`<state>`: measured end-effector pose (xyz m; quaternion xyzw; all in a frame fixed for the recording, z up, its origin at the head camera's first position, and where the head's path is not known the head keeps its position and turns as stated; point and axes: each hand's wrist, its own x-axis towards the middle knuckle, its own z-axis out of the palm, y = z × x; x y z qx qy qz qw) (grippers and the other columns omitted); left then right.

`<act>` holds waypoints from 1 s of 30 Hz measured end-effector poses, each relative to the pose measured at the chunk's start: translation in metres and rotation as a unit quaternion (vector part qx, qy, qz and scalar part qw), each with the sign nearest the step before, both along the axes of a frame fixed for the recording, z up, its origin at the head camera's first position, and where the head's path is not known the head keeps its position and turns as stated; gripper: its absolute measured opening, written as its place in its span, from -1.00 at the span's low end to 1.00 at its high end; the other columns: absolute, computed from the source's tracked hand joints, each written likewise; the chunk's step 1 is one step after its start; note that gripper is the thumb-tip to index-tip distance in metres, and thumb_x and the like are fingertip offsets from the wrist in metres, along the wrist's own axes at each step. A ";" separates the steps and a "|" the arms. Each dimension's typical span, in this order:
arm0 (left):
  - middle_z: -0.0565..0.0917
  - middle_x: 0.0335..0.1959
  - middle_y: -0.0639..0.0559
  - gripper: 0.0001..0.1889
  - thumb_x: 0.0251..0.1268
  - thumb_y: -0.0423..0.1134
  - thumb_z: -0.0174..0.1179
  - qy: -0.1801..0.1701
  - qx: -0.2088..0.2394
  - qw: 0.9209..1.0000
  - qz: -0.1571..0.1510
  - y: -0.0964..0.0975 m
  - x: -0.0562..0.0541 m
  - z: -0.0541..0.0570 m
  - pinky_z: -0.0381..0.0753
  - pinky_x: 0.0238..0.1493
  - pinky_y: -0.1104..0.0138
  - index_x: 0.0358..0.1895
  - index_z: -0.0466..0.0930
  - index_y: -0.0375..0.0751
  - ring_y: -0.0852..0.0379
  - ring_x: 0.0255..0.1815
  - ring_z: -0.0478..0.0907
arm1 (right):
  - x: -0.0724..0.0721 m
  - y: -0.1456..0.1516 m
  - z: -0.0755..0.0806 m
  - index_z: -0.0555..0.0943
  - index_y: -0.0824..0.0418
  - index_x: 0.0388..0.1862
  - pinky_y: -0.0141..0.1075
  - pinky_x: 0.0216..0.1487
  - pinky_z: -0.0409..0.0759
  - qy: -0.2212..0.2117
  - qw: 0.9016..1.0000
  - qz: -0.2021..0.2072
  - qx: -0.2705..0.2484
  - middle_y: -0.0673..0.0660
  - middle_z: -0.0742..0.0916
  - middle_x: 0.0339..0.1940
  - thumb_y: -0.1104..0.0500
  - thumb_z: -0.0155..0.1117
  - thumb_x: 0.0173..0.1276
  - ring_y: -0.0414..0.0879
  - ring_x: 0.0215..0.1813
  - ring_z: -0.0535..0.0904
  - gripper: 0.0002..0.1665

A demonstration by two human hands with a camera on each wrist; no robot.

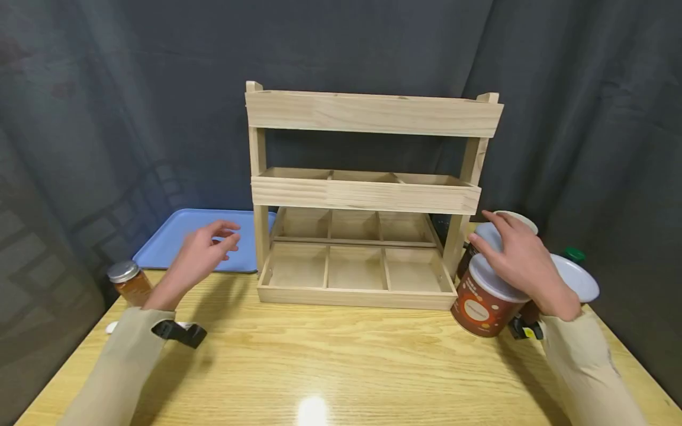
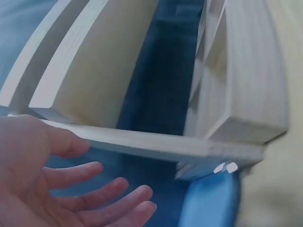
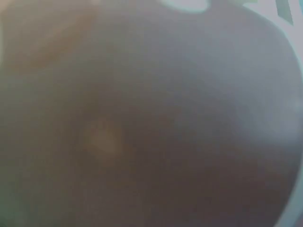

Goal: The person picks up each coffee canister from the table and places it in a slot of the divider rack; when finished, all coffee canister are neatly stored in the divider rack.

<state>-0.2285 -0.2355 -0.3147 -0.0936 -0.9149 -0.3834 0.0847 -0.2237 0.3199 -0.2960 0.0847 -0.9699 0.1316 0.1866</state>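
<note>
My left hand (image 1: 199, 251) hovers over the near right part of a blue tray (image 1: 173, 234), fingers loosely bent and holding nothing. In the left wrist view its spread fingers (image 2: 109, 194) are beside the side post of a wooden three-tier rack (image 1: 367, 193). On the right, my right hand (image 1: 519, 260) reaches over a brown-red canister (image 1: 476, 307) with a pale lid, fingers extended towards the other lidded containers behind it. Whether it touches any lid cannot be told. A blurred dark round surface (image 3: 156, 118) fills the right wrist view.
A jar with a silver lid (image 1: 125, 273) stands at the table's left, near a small white item (image 1: 111, 327). Right of the canister are a wide pale lid (image 1: 578, 278) and a green cap (image 1: 573, 254). Divided wooden trays (image 1: 357, 297) form the rack's bottom. Dark curtains hang behind.
</note>
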 end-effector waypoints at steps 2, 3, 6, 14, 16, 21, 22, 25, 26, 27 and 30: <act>0.61 0.15 -0.38 -0.55 0.62 -0.10 0.02 -0.029 0.049 0.998 -0.016 -0.001 0.002 -0.008 0.75 -0.10 0.09 0.34 0.45 -0.35 -0.20 0.00 0.67 | 0.003 -0.002 0.002 0.27 0.30 0.55 0.52 0.24 0.25 0.008 1.000 0.002 -0.016 0.51 0.35 0.43 -0.29 0.06 0.52 0.48 0.39 0.25 -0.11; 0.58 0.19 -0.40 -0.55 0.62 -0.12 0.02 -0.044 0.075 0.996 -0.024 -0.002 0.002 -0.013 0.75 -0.06 0.10 0.36 0.43 -0.36 -0.22 0.04 0.65 | 0.005 -0.003 0.003 0.26 0.30 0.55 0.51 0.25 0.24 0.014 1.000 0.004 -0.026 0.50 0.36 0.44 -0.26 0.06 0.53 0.47 0.40 0.24 -0.13; 0.48 0.27 -0.46 -0.54 0.62 -0.17 0.02 -0.086 0.151 0.984 -0.045 -0.001 0.005 -0.029 0.69 0.07 0.03 0.40 0.38 -0.38 -0.28 0.16 0.57 | 0.013 -0.005 0.005 0.25 0.29 0.56 0.48 0.31 0.20 0.036 0.998 0.009 -0.054 0.48 0.36 0.44 -0.20 0.11 0.53 0.46 0.42 0.23 -0.16; 0.47 0.27 -0.45 -0.47 0.58 -0.19 0.12 -0.138 0.282 0.947 -0.067 0.010 0.014 -0.065 0.66 0.13 0.01 0.43 0.32 -0.44 -0.20 0.16 0.59 | 0.043 -0.009 0.003 0.26 0.19 0.59 0.53 0.19 0.28 0.083 0.991 0.001 -0.108 0.44 0.38 0.45 -0.06 0.23 0.50 0.46 0.35 0.31 -0.20; 0.48 0.26 -0.43 -0.47 0.58 -0.20 0.12 -0.145 0.301 0.941 -0.061 0.012 0.014 -0.072 0.66 0.13 0.04 0.44 0.32 -0.44 -0.10 0.12 0.63 | 0.053 -0.008 0.002 0.26 0.17 0.59 0.34 0.26 0.41 0.087 0.989 0.000 -0.121 0.43 0.42 0.43 -0.03 0.27 0.48 0.45 0.30 0.36 -0.20; 0.46 0.25 -0.39 -0.47 0.59 -0.20 0.09 -0.150 0.322 0.934 -0.043 0.014 0.016 -0.080 0.66 0.14 0.09 0.47 0.30 -0.40 0.09 0.03 0.64 | 0.077 -0.005 -0.002 0.27 0.13 0.60 -0.77 0.12 0.24 0.079 0.984 -0.001 -0.158 0.38 0.47 0.40 0.03 0.32 0.46 0.38 0.27 0.43 -0.20; 0.44 0.26 -0.39 -0.46 0.60 -0.20 0.09 -0.151 0.324 0.933 -0.042 0.014 0.017 -0.082 0.66 0.14 0.10 0.48 0.30 -0.40 0.11 0.02 0.64 | 0.081 -0.004 -0.004 0.26 0.11 0.60 -0.86 0.03 0.09 0.074 0.984 -0.005 -0.165 0.37 0.47 0.41 0.03 0.33 0.47 0.35 0.29 0.42 -0.19; 0.41 0.29 -0.38 -0.45 0.59 -0.19 0.09 -0.155 0.333 0.929 -0.039 0.016 0.018 -0.086 0.66 0.14 0.14 0.49 0.28 -0.39 0.15 0.00 0.62 | 0.092 0.000 -0.007 0.26 0.04 0.61 -0.88 0.01 0.16 0.064 0.981 -0.013 -0.185 0.35 0.50 0.39 0.04 0.34 0.47 -0.18 0.35 0.46 -0.19; 0.40 0.30 -0.39 -0.45 0.59 -0.20 0.10 -0.155 0.337 0.928 -0.040 0.017 0.018 -0.087 0.67 0.13 0.16 0.49 0.28 -0.40 0.15 -0.01 0.62 | 0.096 0.001 -0.008 0.26 0.01 0.62 -0.88 0.00 0.19 0.060 0.979 -0.020 -0.192 0.34 0.51 0.38 0.04 0.34 0.47 -0.38 0.30 0.43 -0.19; 0.40 0.30 -0.39 -0.45 0.59 -0.20 0.10 -0.153 0.340 0.927 -0.041 0.018 0.018 -0.089 0.67 0.13 0.17 0.49 0.28 -0.40 0.16 -0.01 0.62 | 0.100 0.002 -0.009 0.26 -0.02 0.62 -0.88 -0.02 0.22 0.056 0.978 -0.026 -0.199 0.35 0.51 0.37 0.04 0.34 0.47 -0.54 0.23 0.40 -0.19; 0.42 0.28 -0.40 -0.45 0.58 -0.23 0.11 -0.146 0.350 0.924 -0.041 0.021 0.018 -0.093 0.68 0.11 0.21 0.49 0.29 -0.41 0.18 -0.02 0.63 | 0.110 0.005 -0.015 0.23 -0.07 0.63 -0.89 -0.06 0.24 0.040 0.975 -0.051 -0.213 0.37 0.51 0.37 0.02 0.32 0.49 -0.80 0.02 0.27 -0.19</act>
